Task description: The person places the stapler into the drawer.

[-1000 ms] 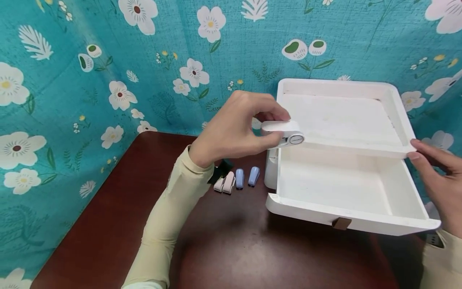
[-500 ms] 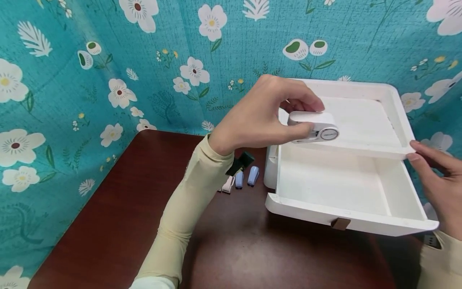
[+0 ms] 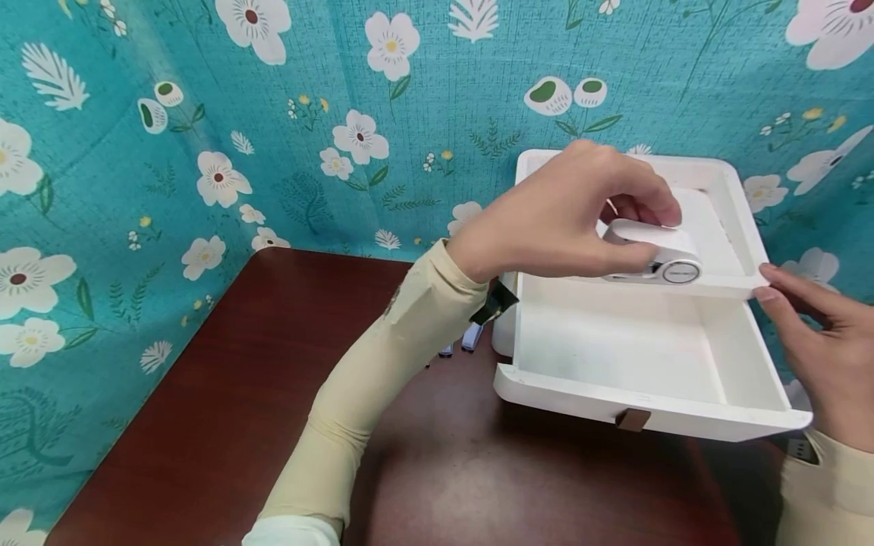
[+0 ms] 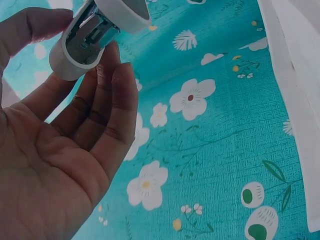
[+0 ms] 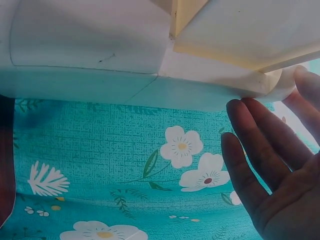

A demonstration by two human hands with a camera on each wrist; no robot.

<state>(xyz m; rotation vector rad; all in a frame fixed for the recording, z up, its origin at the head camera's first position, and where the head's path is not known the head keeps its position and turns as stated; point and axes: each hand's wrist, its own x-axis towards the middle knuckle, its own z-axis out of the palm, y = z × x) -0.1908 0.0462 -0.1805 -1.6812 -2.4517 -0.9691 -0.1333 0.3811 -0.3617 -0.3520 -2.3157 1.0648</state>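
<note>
In the head view, the left hand (image 3: 556, 220) reaches in from lower left to the right of centre and pinches a white device (image 3: 658, 246) between its thumb and fingers. The device has a rounded body and a round disc at its right end. It stands over the white box (image 3: 573, 390) at the right of the frame, in front of the raised upper section; whether it touches the box cannot be told. In the left wrist view, at upper left, thumb and fingertips are clamped on the device, whose slot shows metal parts inside; the palm is clear of it.

The right hand (image 3: 826, 341), at the right edge, has thumb and a fingertip close together, pinching the box's corner; in its wrist view the other fingers lie spread below the rim.

The box's lower compartment is open toward the viewer, with a brown tab (image 3: 633, 419) on its front wall. Two blue pieces (image 3: 471, 337), partly hidden by the left sleeve (image 3: 369, 379), lie on the bench (image 3: 205, 379) near the centre.
</note>
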